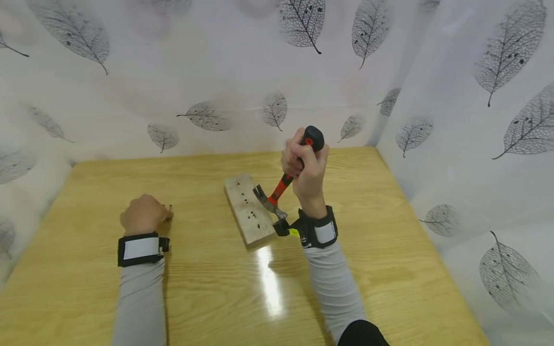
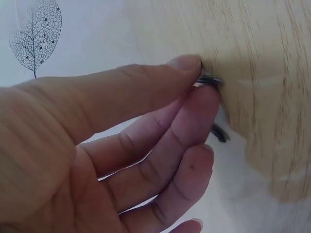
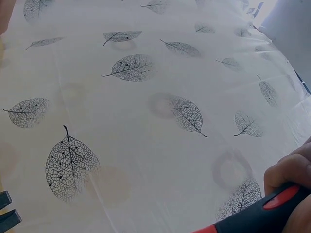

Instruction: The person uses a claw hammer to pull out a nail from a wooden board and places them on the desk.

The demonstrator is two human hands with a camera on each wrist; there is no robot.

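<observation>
My right hand (image 1: 306, 166) grips a claw hammer (image 1: 279, 190) by its black and red handle. The handle's butt points up, and the steel head hangs low, overlapping the right edge of a wooden block (image 1: 247, 211) in the head view. Dark holes or spots run along the block's top. In the right wrist view, part of the handle (image 3: 265, 213) shows at the lower right, with two dark prongs at the lower left edge. Left of the block, my left hand (image 1: 144, 215) pinches thin dark nails (image 2: 210, 80) between thumb and forefinger; another dark tip pokes out below the forefinger.
The block lies on a light wood-grain table (image 1: 207, 288). Pale sheeting (image 1: 233, 72) with a leaf print hangs along the table's back and sides. Each wrist wears a black strap, the right one (image 1: 318, 228) with a camera near the hammer head.
</observation>
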